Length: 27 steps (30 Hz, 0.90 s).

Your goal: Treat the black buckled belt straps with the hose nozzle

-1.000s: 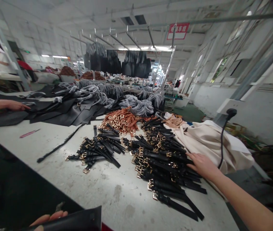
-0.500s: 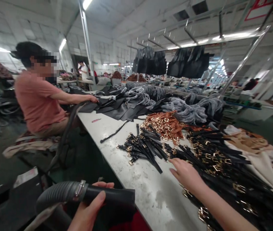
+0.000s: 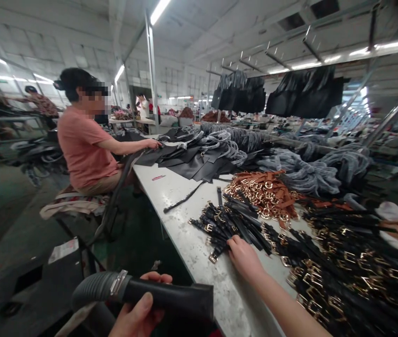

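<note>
In my left hand (image 3: 142,304) is the black nozzle (image 3: 174,295) of a ribbed grey hose, held by fingers wrapped under it and the thumb on its near side. The nozzle's wide flat mouth points right, beside the table's edge. My right hand (image 3: 242,252) reaches to the near side of a small pile of black buckled straps (image 3: 234,220). Its fingertips are closed on a black buckle strap (image 3: 220,251) at the pile's edge, whose gold buckle lies just left of them. The contact is partly hidden by the fingers.
A heap of brown straps with gold rings (image 3: 262,192) lies behind the pile. More black buckled straps (image 3: 353,267) spread at right. Black panels (image 3: 199,161) with wrapped grey handles cover the table's (image 3: 181,229) far part. A co-worker (image 3: 83,145) sits at left, one hand on the panels.
My right hand has moved left along the table to the small pile's near edge and closed on a strap. The view has swung left. My left hand still holds the nozzle.
</note>
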Tool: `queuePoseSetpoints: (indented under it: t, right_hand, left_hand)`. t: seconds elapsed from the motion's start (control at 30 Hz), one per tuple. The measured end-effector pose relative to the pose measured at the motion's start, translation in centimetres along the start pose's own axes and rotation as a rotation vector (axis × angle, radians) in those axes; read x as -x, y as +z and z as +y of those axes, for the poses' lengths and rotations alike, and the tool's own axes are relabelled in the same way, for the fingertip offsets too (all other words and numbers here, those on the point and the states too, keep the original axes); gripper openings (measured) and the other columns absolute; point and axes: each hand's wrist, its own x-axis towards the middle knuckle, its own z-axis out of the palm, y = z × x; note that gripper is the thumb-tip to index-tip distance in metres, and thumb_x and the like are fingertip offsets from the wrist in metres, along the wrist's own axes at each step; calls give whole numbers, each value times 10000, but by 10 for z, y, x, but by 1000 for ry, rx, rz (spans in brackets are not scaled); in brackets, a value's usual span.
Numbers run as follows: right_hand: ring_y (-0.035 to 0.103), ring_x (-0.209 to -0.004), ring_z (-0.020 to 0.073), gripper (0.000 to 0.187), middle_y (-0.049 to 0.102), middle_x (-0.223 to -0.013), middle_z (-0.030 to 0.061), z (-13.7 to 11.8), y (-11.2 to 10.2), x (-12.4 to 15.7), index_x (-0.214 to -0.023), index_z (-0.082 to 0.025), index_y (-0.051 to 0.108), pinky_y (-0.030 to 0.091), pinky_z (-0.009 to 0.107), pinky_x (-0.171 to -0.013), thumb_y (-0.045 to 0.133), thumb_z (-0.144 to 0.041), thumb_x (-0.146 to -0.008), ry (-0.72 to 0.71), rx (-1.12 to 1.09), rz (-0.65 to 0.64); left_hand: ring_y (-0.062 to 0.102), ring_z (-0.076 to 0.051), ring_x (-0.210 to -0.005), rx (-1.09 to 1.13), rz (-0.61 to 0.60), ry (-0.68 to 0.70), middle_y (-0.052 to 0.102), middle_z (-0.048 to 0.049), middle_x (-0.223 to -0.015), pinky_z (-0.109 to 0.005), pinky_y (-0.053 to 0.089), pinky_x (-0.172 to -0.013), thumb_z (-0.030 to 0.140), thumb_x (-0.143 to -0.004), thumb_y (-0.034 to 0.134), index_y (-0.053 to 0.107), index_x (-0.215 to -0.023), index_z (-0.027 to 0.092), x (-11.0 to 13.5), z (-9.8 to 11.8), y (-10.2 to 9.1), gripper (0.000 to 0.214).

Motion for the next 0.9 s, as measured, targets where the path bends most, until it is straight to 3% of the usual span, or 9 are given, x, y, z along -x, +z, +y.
queuePoseSetpoints:
  t: [0.13,0.27,0.33,0.43,0.63,0.8,0.9]
  right_hand:
    - [600,-889,210,223,626,-1021,93,8,11,30,-946,-183,617,432,309,-784,435,-107,-842,-63,-18,70]
    - [604,-912,214,222,650,-978,91,9,17,51,-965,-186,602,432,315,-810,409,-134,-868,-25,-67,87]
    - [603,-952,217,232,651,-1015,98,6,16,52,-1029,-172,589,428,310,-827,427,-150,-864,17,-76,41]
    - [605,-969,222,274,642,-1075,106,-2,13,43,-1098,-163,574,424,307,-822,476,-181,-843,31,-64,-15]
    - [607,-933,229,214,654,-1003,106,-14,6,32,-1033,-156,607,414,310,-792,490,-199,-859,33,-80,-8]
    - [573,-922,228,232,652,-970,79,-4,11,83,-1041,-208,620,402,329,-806,470,-168,-869,-133,-81,40]
    - [570,-934,232,264,649,-998,93,2,18,121,-1082,-202,616,413,361,-841,461,-197,-869,-125,-164,99]
  left_hand:
    - [670,-207,-914,145,-63,-54,734,-64,-1038,-228,512,-656,295,-542,869,705,-972,249,-3,0,-3,463]
    - [603,-67,-585,237,-153,-148,745,-36,-986,-170,487,-577,283,-565,866,698,-1034,239,-2,-3,-4,501]
    - [580,-50,-531,255,-175,-183,746,-31,-963,-185,511,-613,306,-598,848,685,-1068,234,-3,-7,-6,503]
    - [668,-134,-666,269,-147,-202,747,-29,-945,-259,550,-686,341,-601,832,691,-1030,255,-3,-14,-13,460]
    - [526,-47,-484,348,-186,-197,741,-13,-995,-207,509,-556,368,-574,848,729,-899,273,4,-8,-19,359]
    - [436,-4,-481,283,-232,-162,718,-24,-1064,-145,452,-512,402,-572,851,702,-984,242,15,5,-14,467]
    - [367,6,-431,166,-220,-46,722,-18,-1007,-170,437,-489,372,-605,831,679,-950,236,17,0,-7,401]
